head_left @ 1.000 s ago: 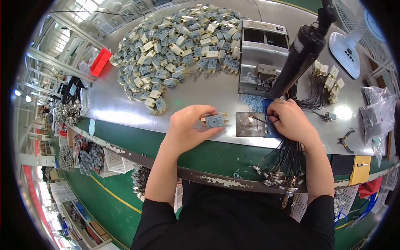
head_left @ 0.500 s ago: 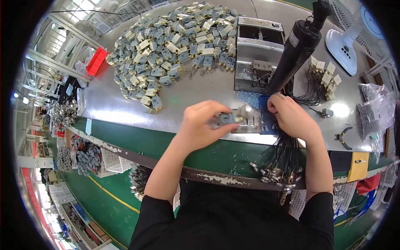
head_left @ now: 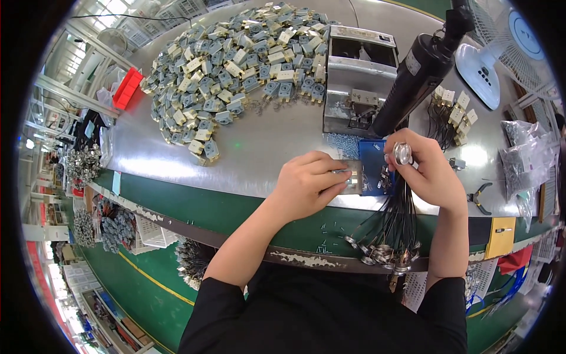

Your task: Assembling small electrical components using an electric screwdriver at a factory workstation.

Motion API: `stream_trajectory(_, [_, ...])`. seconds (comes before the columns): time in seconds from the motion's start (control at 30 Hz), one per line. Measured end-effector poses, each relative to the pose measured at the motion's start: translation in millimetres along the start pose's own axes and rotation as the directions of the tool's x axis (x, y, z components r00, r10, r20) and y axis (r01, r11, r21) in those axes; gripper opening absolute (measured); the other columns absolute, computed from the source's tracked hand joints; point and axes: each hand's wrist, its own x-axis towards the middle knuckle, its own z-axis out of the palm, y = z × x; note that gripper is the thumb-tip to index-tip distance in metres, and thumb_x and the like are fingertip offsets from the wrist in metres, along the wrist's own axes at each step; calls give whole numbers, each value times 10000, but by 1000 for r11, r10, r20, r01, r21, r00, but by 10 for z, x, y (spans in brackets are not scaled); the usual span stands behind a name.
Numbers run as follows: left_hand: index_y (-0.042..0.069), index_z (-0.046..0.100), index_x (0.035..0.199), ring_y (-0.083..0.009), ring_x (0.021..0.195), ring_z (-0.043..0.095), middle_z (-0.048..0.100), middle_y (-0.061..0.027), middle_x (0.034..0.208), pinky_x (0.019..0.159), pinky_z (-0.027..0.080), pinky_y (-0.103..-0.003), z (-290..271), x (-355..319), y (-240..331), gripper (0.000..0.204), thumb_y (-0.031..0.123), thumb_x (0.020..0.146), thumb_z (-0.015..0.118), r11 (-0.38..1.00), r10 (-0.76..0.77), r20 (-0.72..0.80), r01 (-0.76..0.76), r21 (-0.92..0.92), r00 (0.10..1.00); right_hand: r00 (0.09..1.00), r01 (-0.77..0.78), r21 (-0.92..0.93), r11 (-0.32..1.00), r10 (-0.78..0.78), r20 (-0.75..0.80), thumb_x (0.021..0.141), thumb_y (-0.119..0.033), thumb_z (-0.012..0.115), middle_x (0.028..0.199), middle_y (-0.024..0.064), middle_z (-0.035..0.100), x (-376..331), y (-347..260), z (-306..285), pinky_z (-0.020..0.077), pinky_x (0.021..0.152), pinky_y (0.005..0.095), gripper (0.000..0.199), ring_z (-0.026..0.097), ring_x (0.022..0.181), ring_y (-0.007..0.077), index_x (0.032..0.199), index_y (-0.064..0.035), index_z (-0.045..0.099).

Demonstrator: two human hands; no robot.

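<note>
My left hand is closed over a small grey block, mostly hidden by the fingers, at the metal fixture plate near the table's front edge. Between thumb and fingers, my right hand pinches a round silver metal part, held above the blue tray of small metal pieces. Below that hand, a bundle of black wires with round metal ends hangs over the front edge. A black powered screwdriver leans down behind the right hand.
A large heap of grey and cream blocks covers the back left. Behind the tray stands a metal machine with small screws at its foot. Right lie pliers, wired cream blocks, plastic bags and a fan.
My left hand has brought the grey block down to the fixture, its fingers now covering it. My right hand has turned and lifted, with the round metal part now showing in it.
</note>
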Motion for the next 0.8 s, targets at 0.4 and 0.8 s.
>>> stream_trajectory(0.4, [47, 766, 1119, -240, 834, 726, 735, -121, 1089, 726, 567, -378, -539, 45, -592, 220, 42, 900, 748, 825, -560, -87, 565, 31, 824, 993, 117, -43, 992, -117, -2, 798, 5, 614, 899, 112, 714, -12, 19, -60, 535, 672, 328, 150, 698, 737, 225, 823, 32, 760])
stream_trajectory(0.8, [167, 786, 1042, -280, 939, 701, 666, -39, 958, 757, 573, -434, -204, 573, -1172, 143, 175, 908, 739, 840, -313, 0, 277, 467, 950, 996, 67, -42, 997, -69, -56, 726, 38, 580, 883, 109, 714, -19, 23, 13, 468, 627, 305, 235, 653, 727, 195, 850, 5, 777])
